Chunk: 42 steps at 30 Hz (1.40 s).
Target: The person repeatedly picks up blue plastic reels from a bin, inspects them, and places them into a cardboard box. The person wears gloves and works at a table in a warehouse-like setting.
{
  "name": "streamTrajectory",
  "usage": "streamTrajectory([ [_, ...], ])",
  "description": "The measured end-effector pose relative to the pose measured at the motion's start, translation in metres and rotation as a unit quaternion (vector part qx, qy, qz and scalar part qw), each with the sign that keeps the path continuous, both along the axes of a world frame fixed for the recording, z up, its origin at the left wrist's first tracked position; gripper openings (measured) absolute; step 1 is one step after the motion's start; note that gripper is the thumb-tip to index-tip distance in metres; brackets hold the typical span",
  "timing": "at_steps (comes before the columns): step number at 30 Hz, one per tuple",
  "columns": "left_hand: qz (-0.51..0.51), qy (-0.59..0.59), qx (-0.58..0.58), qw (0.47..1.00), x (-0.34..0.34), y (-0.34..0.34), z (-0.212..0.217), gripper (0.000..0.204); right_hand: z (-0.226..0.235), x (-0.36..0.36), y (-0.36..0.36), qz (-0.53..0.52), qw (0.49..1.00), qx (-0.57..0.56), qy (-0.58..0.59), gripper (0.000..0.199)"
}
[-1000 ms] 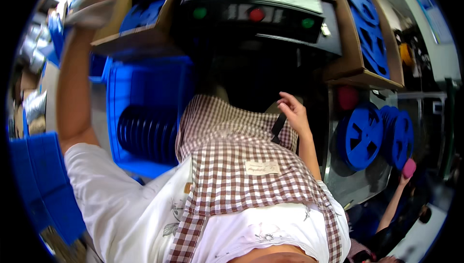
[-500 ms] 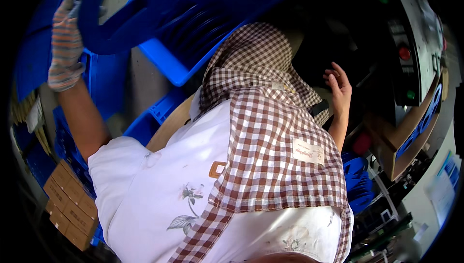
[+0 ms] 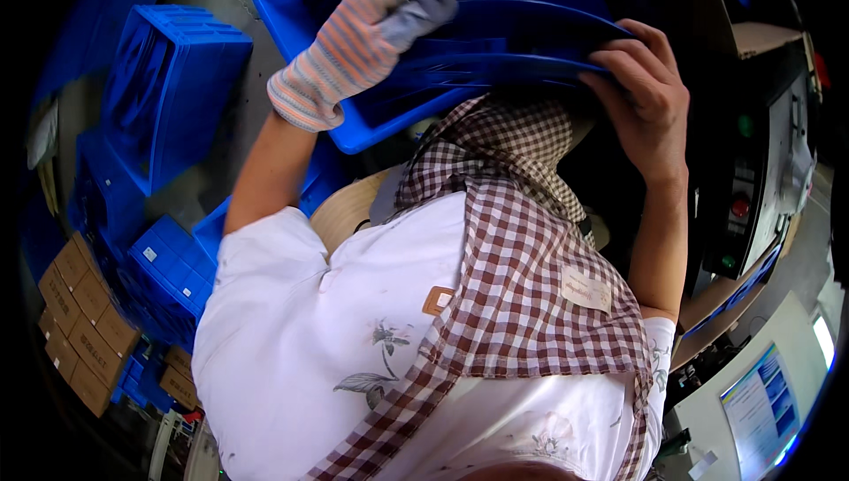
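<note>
- Blue plastic reels [image 3: 522, 39], flat and stacked, were held up in front of the person's chest, over a blue crate [image 3: 354, 118].
- The left hand [image 3: 371, 39], in a striped knit glove, was closed over the stack's left edge.
- The right hand [image 3: 641, 92], bare, gripped the right edge, fingers curled over the rim.
- A brown checked apron [image 3: 522, 286] lay over a white shirt [image 3: 309, 339].
- More blue crates [image 3: 168, 92] and cardboard boxes [image 3: 84, 322] stood at the left.

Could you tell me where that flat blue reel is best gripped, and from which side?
Probably by its thin outer rim, from opposite sides. The blue reel is a wide, flat disc lying nearly edge-on, so fingers can wrap its edge. The gloved left hand takes the left edge; the bare right hand curls over the right.
</note>
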<state>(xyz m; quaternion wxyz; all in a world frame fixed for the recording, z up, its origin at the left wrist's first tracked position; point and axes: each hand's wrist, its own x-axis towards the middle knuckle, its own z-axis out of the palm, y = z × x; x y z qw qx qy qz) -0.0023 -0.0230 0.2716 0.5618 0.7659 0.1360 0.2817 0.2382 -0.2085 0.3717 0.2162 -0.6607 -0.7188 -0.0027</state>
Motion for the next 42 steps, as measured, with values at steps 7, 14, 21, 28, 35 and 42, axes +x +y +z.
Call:
streamTrajectory([
  [7,-0.165,0.385,-0.135,0.898,-0.059,-0.04,-0.19,0.029,0.017,0.035,-0.023,-0.018,0.996,0.039,0.082,0.018],
  [14,-0.099,0.558,-0.003,0.824,-0.056,-0.046,-0.221,0.038,0.022,-0.014,-0.006,0.056,0.997,-0.033,0.049,0.02],
  [21,0.03,0.326,-0.403,0.855,-0.085,-0.013,-0.256,0.047,-0.064,-0.056,0.027,0.177,0.975,-0.118,0.069,0.02],
  [28,0.036,0.385,-0.471,0.793,-0.077,-0.022,-0.248,0.053,-0.194,-0.091,0.005,0.236,0.947,-0.186,0.112,0.022],
  [35,-0.051,0.508,-0.209,0.834,-0.069,-0.037,-0.241,0.057,-0.187,-0.062,-0.027,0.107,0.928,-0.269,0.233,0.021],
  [42,-0.078,0.482,0.055,0.871,0.0,-0.024,-0.13,0.042,-0.13,0.001,-0.133,-0.271,0.878,-0.119,0.376,0.023],
])
